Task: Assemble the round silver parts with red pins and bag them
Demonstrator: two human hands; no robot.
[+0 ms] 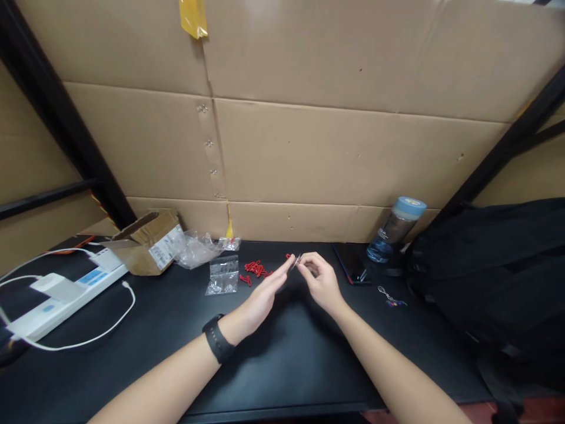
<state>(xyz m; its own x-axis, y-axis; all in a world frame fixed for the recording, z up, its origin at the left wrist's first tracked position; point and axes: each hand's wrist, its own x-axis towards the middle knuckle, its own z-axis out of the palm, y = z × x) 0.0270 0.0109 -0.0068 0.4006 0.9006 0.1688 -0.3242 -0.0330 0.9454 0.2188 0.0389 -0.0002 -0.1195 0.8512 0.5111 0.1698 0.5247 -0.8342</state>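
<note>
My left hand (260,297), with a black band on its wrist, has its fingers stretched out and pressed together, tips pointing up and right. Its fingertips meet a small shiny metal piece (296,261), too small to name. My right hand (321,282) pinches that piece between thumb and index finger. A bit of red cord (288,256) shows beside the fingertips. Several red cord loops (256,268) lie on the black table just left of my left hand. A clear plastic bag (223,275) lies further left.
An open cardboard box (148,244), crumpled plastic (197,249) and a white power strip (66,303) with cables stand left. To the right are a phone (351,265), a blue-lidded bottle (395,229), a beaded keychain (392,298) and a black backpack (494,288).
</note>
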